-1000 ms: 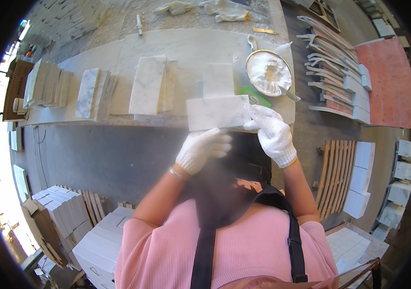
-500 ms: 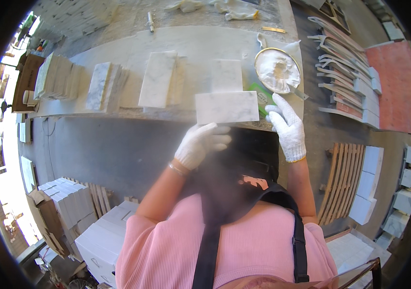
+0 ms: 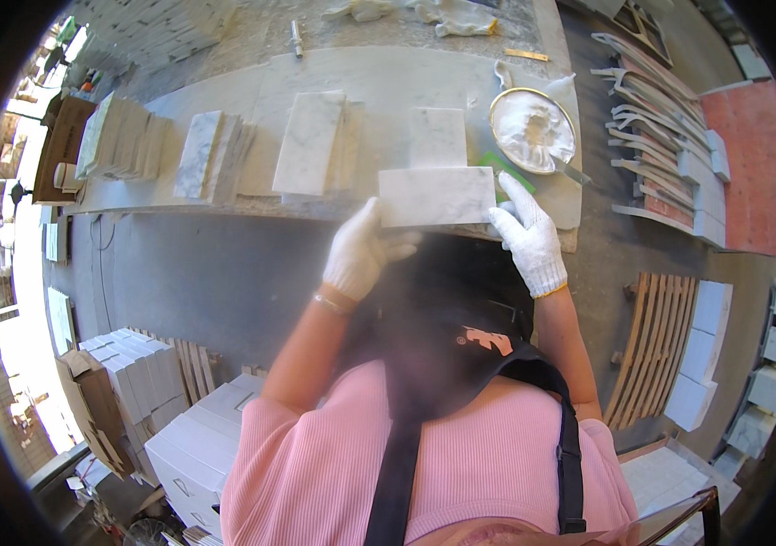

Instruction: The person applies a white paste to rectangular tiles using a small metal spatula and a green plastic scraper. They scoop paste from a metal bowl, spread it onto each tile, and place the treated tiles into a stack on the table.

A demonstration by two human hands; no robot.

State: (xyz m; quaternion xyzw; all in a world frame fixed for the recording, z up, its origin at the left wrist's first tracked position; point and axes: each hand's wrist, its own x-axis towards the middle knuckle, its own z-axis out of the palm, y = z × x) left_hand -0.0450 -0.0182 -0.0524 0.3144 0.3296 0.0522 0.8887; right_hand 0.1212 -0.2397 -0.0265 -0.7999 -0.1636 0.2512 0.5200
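Above the grey stone surface (image 3: 379, 82) a white marble tile (image 3: 437, 196) is held level with its long axis running left to right, gripped at its left end by the gloved left hand (image 3: 360, 255) and at its right end by the gloved right hand (image 3: 527, 238).

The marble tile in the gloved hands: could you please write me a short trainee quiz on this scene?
1. True or false: both hands hold the white marble tile, the left hand at one end and the right hand at the other.
2. What lies on the workbench just beyond the right hand? A) a round pan of white powder B) a hammer C) a coil of rope
3. Fill in: both hands wear white ____.

Key: 1 true. 2 A, the round pan. 3 gloves.
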